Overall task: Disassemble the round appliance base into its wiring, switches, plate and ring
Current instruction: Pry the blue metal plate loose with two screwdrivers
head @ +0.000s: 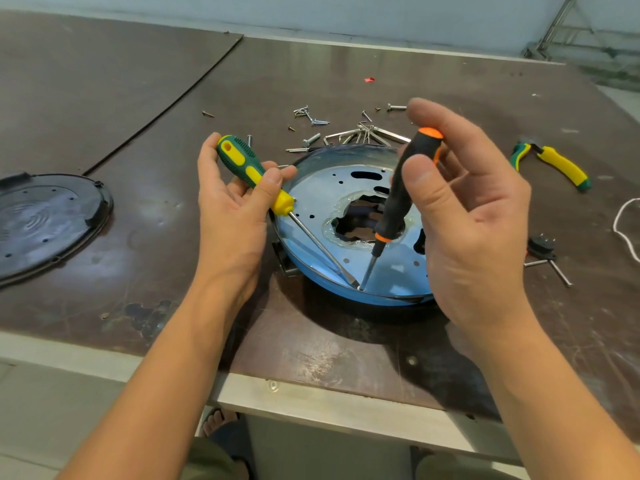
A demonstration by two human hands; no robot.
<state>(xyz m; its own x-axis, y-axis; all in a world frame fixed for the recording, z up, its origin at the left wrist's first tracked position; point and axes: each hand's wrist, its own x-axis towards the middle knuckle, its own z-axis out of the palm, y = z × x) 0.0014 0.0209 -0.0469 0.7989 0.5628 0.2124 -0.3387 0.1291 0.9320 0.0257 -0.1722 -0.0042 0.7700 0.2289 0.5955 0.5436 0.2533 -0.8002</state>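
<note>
My left hand, palm up, pinches the green-yellow screwdriver. My right hand holds the black-orange screwdriver nearly upright. Both tips meet at the near rim of the round base, one shiny plate with a jagged central hole, mid-bench.

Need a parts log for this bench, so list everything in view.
appliance base: one, shiny metal, table centre
green-yellow screwdriver: one, tip at base's near rim
black-orange screwdriver: one, tip beside it
black cover: one, table left
loose screws: several, silver, behind base
hex keys: one bunch, silver, behind base
pliers: one, yellow-green, right
white cord: one, right edge
table: one, brown
left hand: holds green-yellow screwdriver
right hand: holds black-orange screwdriver
</note>
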